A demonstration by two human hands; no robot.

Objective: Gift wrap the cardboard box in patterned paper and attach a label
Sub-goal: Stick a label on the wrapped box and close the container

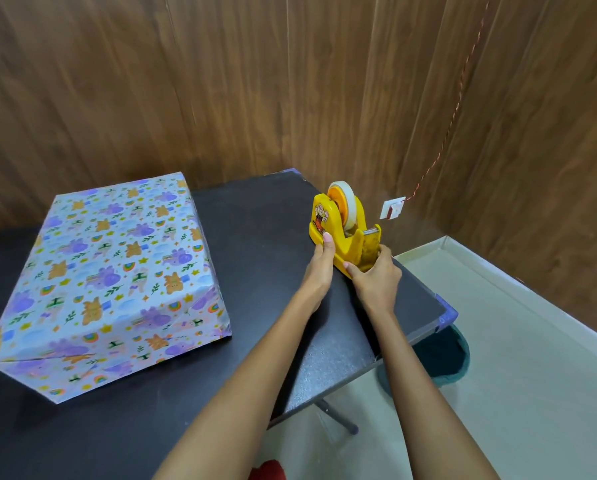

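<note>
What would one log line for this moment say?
left hand: rests on tape dispenser | right hand: grips its cutter end | wrapped box: on table, untouched

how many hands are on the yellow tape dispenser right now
2. The left hand lies with straight fingers against the left side of the tape dispenser. The right hand grips its near end, by the cutter. No other hands are in view.

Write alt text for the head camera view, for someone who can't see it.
A left hand presses the side of a yellow tape dispenser while the right hand grips its front end, near the right edge of a dark table. A box wrapped in patterned paper sits apart, further left.
</note>
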